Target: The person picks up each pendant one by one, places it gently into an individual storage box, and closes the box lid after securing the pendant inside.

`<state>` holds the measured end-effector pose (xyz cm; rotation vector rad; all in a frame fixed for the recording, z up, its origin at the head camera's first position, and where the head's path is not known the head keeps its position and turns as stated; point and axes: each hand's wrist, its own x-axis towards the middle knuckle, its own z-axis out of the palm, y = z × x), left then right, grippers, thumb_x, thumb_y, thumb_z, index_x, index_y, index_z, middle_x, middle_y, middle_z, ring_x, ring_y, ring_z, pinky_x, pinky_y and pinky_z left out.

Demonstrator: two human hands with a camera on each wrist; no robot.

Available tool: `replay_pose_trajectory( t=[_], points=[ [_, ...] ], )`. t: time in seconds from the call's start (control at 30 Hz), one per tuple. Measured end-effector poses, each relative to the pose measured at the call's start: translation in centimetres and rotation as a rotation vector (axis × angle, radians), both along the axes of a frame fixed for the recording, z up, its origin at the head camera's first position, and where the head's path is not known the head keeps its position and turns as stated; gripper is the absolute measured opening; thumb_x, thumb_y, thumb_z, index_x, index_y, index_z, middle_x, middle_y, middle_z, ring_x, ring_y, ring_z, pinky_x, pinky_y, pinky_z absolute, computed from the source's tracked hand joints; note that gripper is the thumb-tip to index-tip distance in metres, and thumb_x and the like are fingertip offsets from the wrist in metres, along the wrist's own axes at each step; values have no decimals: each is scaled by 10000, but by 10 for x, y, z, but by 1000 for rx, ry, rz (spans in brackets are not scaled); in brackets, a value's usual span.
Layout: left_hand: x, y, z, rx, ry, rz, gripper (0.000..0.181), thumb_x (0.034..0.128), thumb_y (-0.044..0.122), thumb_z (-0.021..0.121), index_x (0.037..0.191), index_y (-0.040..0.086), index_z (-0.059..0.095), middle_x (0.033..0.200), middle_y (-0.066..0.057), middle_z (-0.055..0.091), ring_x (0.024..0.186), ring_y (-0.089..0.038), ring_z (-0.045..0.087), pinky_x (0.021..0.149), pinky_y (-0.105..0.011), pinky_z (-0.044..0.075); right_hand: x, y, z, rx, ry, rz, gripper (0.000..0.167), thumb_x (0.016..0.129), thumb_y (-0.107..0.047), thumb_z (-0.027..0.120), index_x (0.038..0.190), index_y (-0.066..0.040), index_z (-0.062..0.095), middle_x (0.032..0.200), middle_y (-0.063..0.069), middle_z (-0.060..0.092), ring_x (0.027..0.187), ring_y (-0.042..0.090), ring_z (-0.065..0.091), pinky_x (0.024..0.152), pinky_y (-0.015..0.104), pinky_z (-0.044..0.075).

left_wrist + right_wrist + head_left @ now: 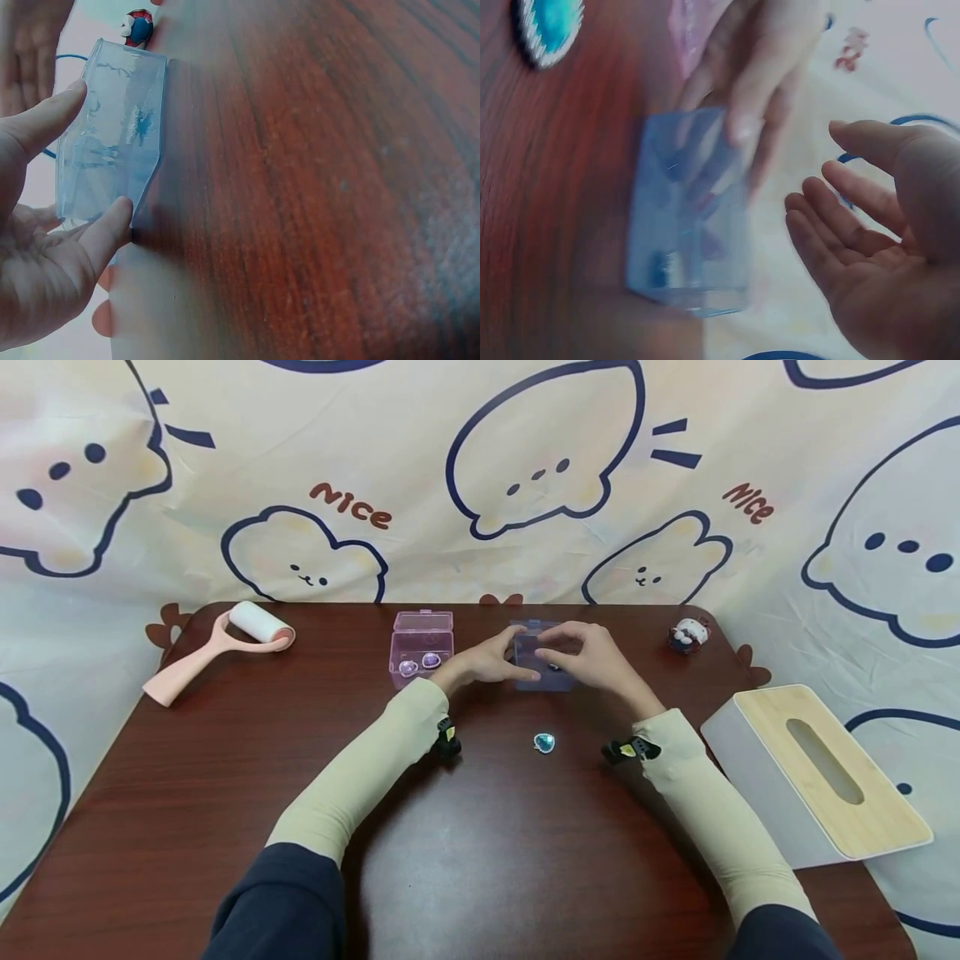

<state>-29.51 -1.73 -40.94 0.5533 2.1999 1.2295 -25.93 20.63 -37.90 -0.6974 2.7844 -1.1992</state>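
Note:
A clear blue plastic box (543,680) stands near the back of the table, with a small dark item showing inside it. My left hand (487,660) holds the box from its left side, thumb at the front and fingers toward the back. In the left wrist view, two fingertips touch the edges of the blue box (120,150). My right hand (592,658) hovers over the box's right side; the right wrist view shows that hand (877,232) apart from it, fingers loosely spread. Nearer on the table lies a teal gem piece (544,742) with a silvery rim.
Left of the blue box sits an open pink box (422,647) with purple gem pieces. A pink lint roller (217,647) lies at the back left. At the right are a small figurine (688,635) and a white tissue box (780,793) with a wooden top.

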Motion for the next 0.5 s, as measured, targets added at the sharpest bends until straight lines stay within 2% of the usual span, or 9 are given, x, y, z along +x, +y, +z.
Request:
replay_pose_trajectory(
  t=[0.13, 0.23, 0.33, 0.5],
  points=[
    [0, 0, 0, 11, 4, 1, 1024, 923, 373, 771, 1654, 178, 82, 1736, -169, 82, 1600, -353, 188, 1289, -461, 251, 21, 5, 15, 54, -25, 61, 325, 942, -255, 769, 1213, -79, 740, 1213, 144, 736, 1074, 256, 712, 954, 470, 592],
    [0, 0, 0, 26, 4, 8, 1017, 922, 351, 774, 1652, 172, 87, 1729, -178, 108, 1600, -356, 187, 1289, -453, 251, 38, 8, 18, 120, -44, 104, 325, 921, -267, 792, 1198, -104, 752, 1195, 121, 749, 1046, 228, 698, 948, 466, 586],
    [0, 0, 0, 33, 1, 17, 1012, 919, 341, 780, 1650, 176, 100, 1723, -173, 138, 1599, -348, 198, 1288, -443, 256, 51, 12, 13, 204, -83, 138, 345, 904, -275, 808, 1192, -96, 752, 1156, 106, 761, 1018, 213, 701, 908, 448, 589],
    [1, 1, -2, 44, -10, 33, 1009, 912, 331, 791, 1648, 182, 118, 1719, -153, 165, 1597, -330, 214, 1285, -437, 266, 66, 14, -8, 349, -170, 173, 422, 851, -323, 852, 1191, -100, 739, 1075, 47, 743, 960, 176, 675, 853, 385, 586]
  ],
)
